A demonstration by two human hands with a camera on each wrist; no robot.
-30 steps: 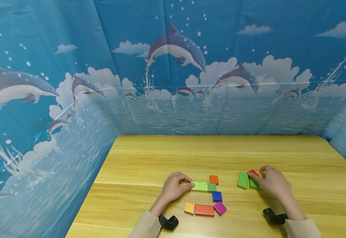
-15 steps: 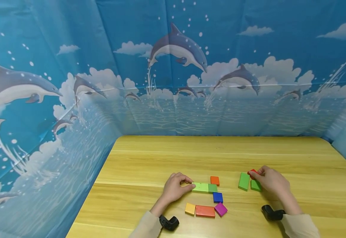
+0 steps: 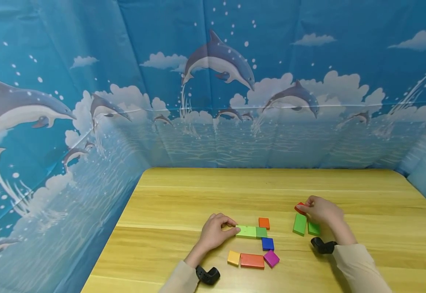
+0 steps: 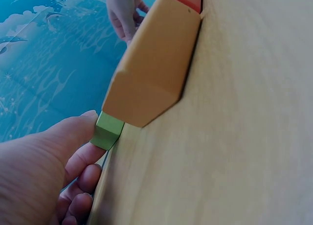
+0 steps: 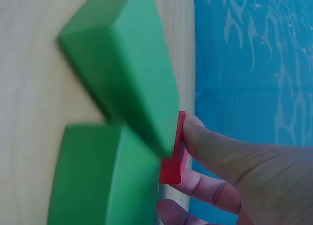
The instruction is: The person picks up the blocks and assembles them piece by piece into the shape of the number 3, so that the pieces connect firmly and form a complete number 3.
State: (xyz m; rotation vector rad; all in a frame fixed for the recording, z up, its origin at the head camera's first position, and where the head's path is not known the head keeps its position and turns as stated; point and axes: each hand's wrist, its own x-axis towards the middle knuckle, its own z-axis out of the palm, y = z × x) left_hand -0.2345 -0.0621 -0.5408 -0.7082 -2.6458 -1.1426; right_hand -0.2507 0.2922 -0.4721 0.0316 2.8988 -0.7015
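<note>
My left hand pinches the left end of a light green block between thumb and index finger. A darker green block touches that block's right end. Up at the right, my right hand holds a small red block by its edges. Just below the red block lie a long green block and a second green block, partly hidden by the right hand. In the right wrist view, the thumb presses one face of the red block, with fingers on its other side.
Around the row lie an orange-red square, a blue square and a purple square. Nearer the front are a long orange-red block and a yellow-orange block. A dolphin-print curtain borders the wooden table.
My right hand has taken hold of the red block and carried it left and away from me, beyond the long green block. My left hand keeps its place on the light green block.
</note>
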